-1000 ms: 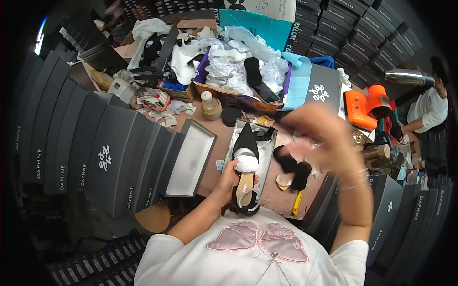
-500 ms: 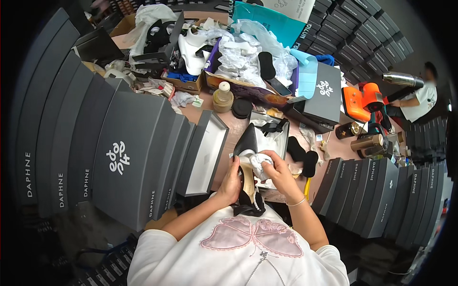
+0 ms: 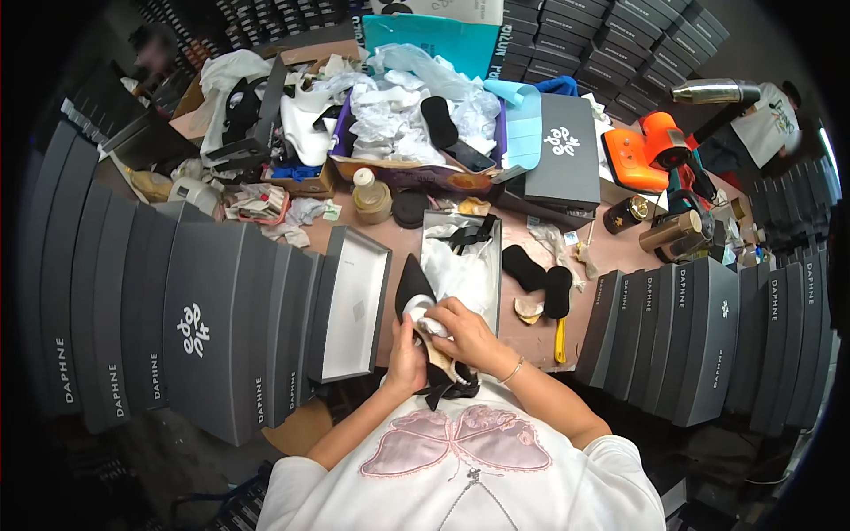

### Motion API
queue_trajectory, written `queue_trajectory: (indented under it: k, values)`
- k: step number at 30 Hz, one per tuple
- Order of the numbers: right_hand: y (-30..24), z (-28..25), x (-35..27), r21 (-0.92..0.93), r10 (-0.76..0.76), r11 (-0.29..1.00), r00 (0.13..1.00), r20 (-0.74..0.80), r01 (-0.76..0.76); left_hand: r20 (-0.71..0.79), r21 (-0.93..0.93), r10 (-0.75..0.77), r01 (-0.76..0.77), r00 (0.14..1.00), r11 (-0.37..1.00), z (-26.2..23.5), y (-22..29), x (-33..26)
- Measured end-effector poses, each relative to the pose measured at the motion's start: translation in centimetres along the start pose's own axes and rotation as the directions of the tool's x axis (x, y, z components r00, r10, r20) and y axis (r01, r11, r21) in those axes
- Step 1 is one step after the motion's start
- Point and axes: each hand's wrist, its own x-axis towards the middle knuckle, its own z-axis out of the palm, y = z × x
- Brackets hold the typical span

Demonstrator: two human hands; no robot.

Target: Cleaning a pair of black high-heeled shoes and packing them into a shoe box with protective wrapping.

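Close to the wearer's chest, the left hand [image 3: 406,363] curls around the side of a black pointed-toe shoe [image 3: 412,281], toe pointing away, while the right hand [image 3: 469,336], fingers bent together, grips a white wad [image 3: 432,327] at the shoe's opening. Just beyond, an open shoebox [image 3: 496,265] lined with white tissue [image 3: 467,273] lies on the bench [image 3: 531,341], with two black pads [image 3: 557,292] to its right. Farther back stand a pump-topped bottle [image 3: 372,202] and a purple-walled carton [image 3: 342,129] of crumpled paper [image 3: 390,124].

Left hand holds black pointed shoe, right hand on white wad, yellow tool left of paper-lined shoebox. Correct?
No: the head view shows the yellow tool right of the paper-lined shoebox. The rest stands: left hand holds the black pointed shoe, right hand on the white wad.
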Motion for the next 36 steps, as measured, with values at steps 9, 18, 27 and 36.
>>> queue_trajectory:
  k: [9, 18, 27, 36]
  values:
    - [7.9, -7.1, 5.3, -0.129, 0.026, 0.990, 0.967, -0.254, -0.061, -0.063, 0.036, -0.260, 0.263, 0.963, 0.964, -2.9, 2.5, 1.8]
    - [8.0, -9.9, 13.5, -0.180, 0.247, 0.957, 0.965, 0.094, -0.227, -0.104, 0.111, -0.225, 0.237, 0.969, 0.965, -4.4, 4.0, 4.1]
    - [11.7, 4.0, -2.9, -0.181, 0.286, 0.955, 0.895, 0.343, -0.236, 0.410, 0.912, 0.488, -0.351, 0.771, -0.213, -2.4, 4.7, 10.0]
    - [12.0, -4.6, 4.1, -0.227, 0.154, 0.954, 0.970, -0.189, -0.196, 0.506, 0.745, 0.183, -0.319, 0.843, -0.586, -0.1, -1.6, 11.8]
